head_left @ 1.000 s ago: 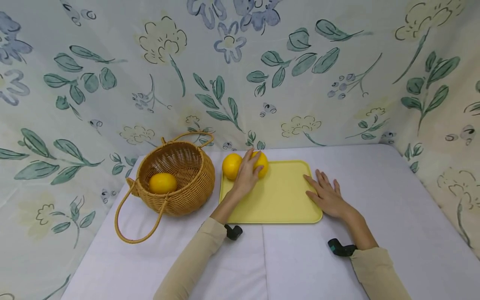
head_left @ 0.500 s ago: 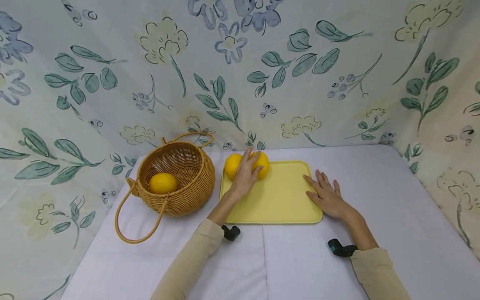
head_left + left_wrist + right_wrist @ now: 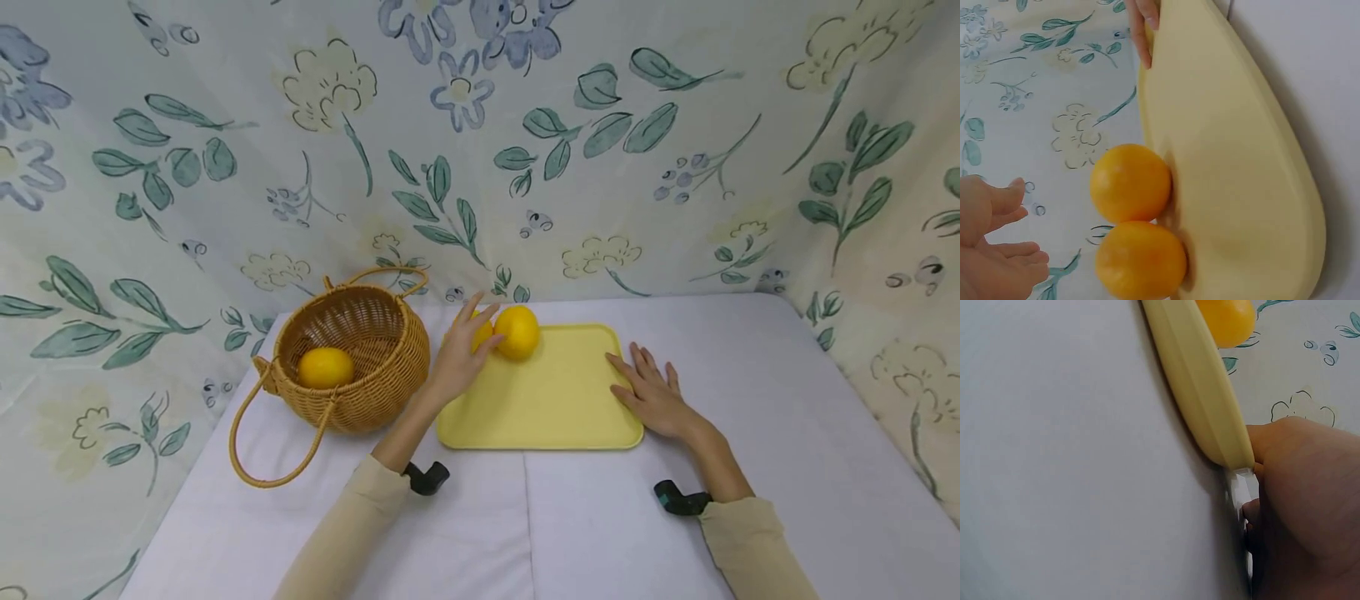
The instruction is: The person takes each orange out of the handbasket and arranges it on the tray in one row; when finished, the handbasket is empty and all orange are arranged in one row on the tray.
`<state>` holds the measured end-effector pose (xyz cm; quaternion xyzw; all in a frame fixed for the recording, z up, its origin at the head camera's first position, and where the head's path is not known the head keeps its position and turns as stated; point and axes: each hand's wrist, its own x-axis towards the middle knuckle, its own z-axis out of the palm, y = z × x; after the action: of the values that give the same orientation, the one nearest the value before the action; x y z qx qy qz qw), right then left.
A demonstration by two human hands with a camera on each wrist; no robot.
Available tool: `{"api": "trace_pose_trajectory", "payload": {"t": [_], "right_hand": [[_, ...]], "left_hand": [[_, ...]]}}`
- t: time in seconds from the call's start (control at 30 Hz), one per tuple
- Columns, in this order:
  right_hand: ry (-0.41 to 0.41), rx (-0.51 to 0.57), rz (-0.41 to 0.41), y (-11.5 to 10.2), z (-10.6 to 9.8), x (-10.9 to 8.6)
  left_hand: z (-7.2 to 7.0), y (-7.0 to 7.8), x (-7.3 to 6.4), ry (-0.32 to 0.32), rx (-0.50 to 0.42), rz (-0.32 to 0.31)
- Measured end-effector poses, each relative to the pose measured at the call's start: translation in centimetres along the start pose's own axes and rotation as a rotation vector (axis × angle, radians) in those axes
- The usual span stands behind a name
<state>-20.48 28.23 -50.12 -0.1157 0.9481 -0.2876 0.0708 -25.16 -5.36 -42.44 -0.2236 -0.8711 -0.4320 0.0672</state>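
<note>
Left hand (image 3: pixel 457 364) half-open, empty; right hand (image 3: pixel 657 403) spread on tray (image 3: pixel 555 404), gripping nothing. We fear a nudge could roll oranges (image 3: pixel 517 333).

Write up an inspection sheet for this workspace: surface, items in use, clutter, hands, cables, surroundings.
Surface: white cloth, lightly creased.
Items in use: yellow tray bearing two yellow fruits; third fruit inside the wicker basket.
Clutter: nothing seen.
Hands: left hand near the two fruits, fingers spread, holding neither; right hand touching the tray's right edge.
Cables: nothing seen.
Surroundings: floral fabric behind and at both sides.
</note>
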Motion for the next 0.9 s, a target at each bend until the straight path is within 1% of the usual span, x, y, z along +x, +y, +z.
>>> {"api": "trace_pose_trajectory", "payload": {"t": [0.13, 0.2, 0.3, 0.43, 0.53, 0.6, 0.7, 0.77, 0.83, 0.9], "right_hand": [[0.001, -0.004, 0.003, 0.0, 0.1, 0.1], [0.003, -0.009, 0.005, 0.0, 0.2, 0.1], [0.000, -0.015, 0.007, 0.1, 0.2, 0.1], [-0.002, -0.014, 0.009, 0.1, 0.1, 0.0], [0.000, -0.010, 0.009, 0.1, 0.1, -0.1], [0.002, -0.009, 0.007, 0.1, 0.1, -0.1], [0.003, -0.010, 0.007, 0.0, 0.1, -0.1], [0.003, -0.010, 0.009, -0.1, 0.0, -0.1], [0.002, -0.013, 0.013, -0.2, 0.0, 0.0], [0.002, -0.017, 0.017, -0.3, 0.0, 0.0]], "left_hand": [[-3.1, 1.2, -1.2, 0.008, 0.008, 0.014], [-4.8, 1.7, -1.6, 0.001, 0.000, 0.010], [-7.4, 2.3, -2.2, 0.005, 0.013, 0.006], [-10.8, 2.8, -2.4, 0.026, 0.053, 0.000], [-13.4, 2.7, -2.1, 0.013, 0.054, -0.027], [-15.3, 2.4, -1.8, -0.021, 0.046, -0.063], [-18.0, 1.5, -1.3, -0.084, 0.038, -0.131], [-19.7, 0.7, -0.9, -0.142, 0.046, -0.162], [-21.2, -0.3, -0.5, -0.204, 0.051, -0.171], [-22.5, -1.4, 0.0, -0.280, 0.072, -0.163]]}}
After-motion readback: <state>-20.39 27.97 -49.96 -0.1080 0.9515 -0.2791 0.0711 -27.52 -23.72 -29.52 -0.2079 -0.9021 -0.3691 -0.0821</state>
